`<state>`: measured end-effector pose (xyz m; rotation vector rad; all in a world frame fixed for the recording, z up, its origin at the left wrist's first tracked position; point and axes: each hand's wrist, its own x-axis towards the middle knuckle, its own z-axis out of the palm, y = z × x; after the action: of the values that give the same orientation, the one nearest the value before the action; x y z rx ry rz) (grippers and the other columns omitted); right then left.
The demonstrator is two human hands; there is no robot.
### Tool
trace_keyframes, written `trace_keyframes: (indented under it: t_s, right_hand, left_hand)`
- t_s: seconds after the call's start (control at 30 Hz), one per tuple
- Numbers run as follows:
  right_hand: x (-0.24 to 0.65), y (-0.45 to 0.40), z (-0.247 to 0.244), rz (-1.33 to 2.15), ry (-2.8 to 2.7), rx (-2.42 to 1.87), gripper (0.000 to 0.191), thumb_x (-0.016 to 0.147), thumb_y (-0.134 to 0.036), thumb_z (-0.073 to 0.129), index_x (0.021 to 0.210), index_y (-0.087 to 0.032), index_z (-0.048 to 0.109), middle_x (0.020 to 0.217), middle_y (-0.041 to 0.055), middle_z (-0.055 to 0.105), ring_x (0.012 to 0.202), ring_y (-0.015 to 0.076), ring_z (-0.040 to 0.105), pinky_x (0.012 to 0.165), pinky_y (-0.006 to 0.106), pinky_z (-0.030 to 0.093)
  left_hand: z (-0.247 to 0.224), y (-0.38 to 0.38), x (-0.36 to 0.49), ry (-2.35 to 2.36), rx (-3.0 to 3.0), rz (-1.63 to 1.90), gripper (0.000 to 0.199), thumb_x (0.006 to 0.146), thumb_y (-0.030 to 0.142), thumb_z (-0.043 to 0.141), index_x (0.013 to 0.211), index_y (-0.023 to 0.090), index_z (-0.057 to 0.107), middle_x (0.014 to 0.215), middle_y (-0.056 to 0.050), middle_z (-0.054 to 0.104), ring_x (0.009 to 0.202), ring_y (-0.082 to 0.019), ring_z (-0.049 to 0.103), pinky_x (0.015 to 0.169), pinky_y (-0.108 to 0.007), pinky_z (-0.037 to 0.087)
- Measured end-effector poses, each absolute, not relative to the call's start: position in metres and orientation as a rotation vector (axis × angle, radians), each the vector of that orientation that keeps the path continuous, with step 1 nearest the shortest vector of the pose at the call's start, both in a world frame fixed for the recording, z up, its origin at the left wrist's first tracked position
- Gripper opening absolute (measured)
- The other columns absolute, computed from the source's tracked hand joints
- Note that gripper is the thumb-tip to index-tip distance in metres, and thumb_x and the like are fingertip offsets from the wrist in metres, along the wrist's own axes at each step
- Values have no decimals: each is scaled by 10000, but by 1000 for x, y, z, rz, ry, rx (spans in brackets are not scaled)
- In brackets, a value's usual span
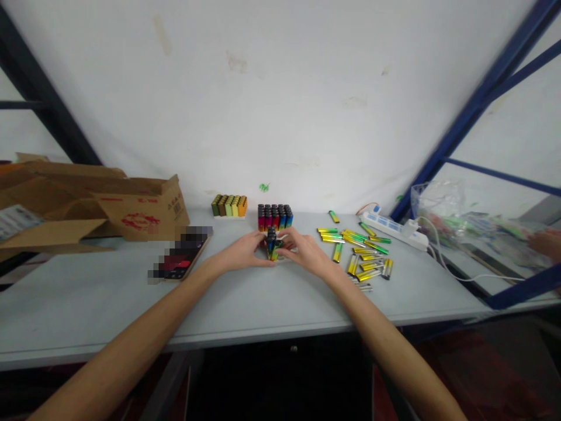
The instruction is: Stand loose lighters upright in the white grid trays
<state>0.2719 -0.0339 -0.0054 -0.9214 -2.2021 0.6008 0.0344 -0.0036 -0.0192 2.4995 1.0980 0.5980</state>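
Note:
A small cluster of upright lighters (271, 237) with dark tops stands in the middle of the table, in front of me. My left hand (242, 251) is curved round its left side, fingers behind and thumb in front, closed on the lighters. From the right, my right hand (303, 250) pinches at a yellow-green lighter (274, 255) on that cluster's edge. A pale tray edge (280, 259) shows partly under my right fingers. Just behind is a block of red and blue lighters (275, 217) with black tops. Loose yellow, green and silver lighters (368, 251) lie scattered to the right.
Green, yellow and orange lighters (229, 206) stand in a pale tray by the wall. An open cardboard box (144, 204) and a phone (186, 254) with a partly pixelated screen are left. A power strip (397, 231), blue frame (456, 134) and another person's hand (546, 242) are right.

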Motion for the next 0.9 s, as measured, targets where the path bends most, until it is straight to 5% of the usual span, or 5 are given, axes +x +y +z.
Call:
trace_keyframes:
  t_s: [0.23, 0.47, 0.67, 0.9]
  right_hand:
    - [259, -43, -9, 332, -2278, -1036, 255, 928, -177, 693, 1161, -182, 589, 1117, 127, 692, 924, 216, 699, 838, 354, 559]
    - [284, -54, 3, 378, -2249, -887, 335, 1017, -358, 594, 1316, -208, 570, 1155, 102, 684, 928, 180, 680, 862, 315, 545]
    - [354, -46, 6, 73, -2067, -1624, 183, 1020, -323, 561, 1057, -164, 642, 944, 110, 737, 874, 234, 692, 805, 323, 485]
    - [383, -42, -12, -24, -2031, -2137, 450, 972, -432, 623, 1267, -103, 536, 1093, 219, 724, 1013, 343, 701, 799, 359, 461]
  left_hand:
    - [-21, -1, 34, 1100, 2507, 582, 700, 744, 639, 771, 1218, 143, 631, 1092, -123, 700, 933, -290, 645, 813, -368, 507]
    - [-19, -3, 34, 1086, 2499, 582, 689, 758, 647, 756, 1212, 142, 643, 1119, -128, 708, 970, -301, 657, 858, -379, 512]
    - [-19, -2, 33, 1163, 2474, 555, 704, 721, 659, 776, 1180, 141, 647, 1147, -147, 701, 987, -324, 669, 869, -397, 526]
    - [-18, -3, 33, 1170, 2456, 586, 659, 699, 669, 776, 1101, 159, 662, 1101, -131, 707, 963, -324, 672, 859, -406, 534]
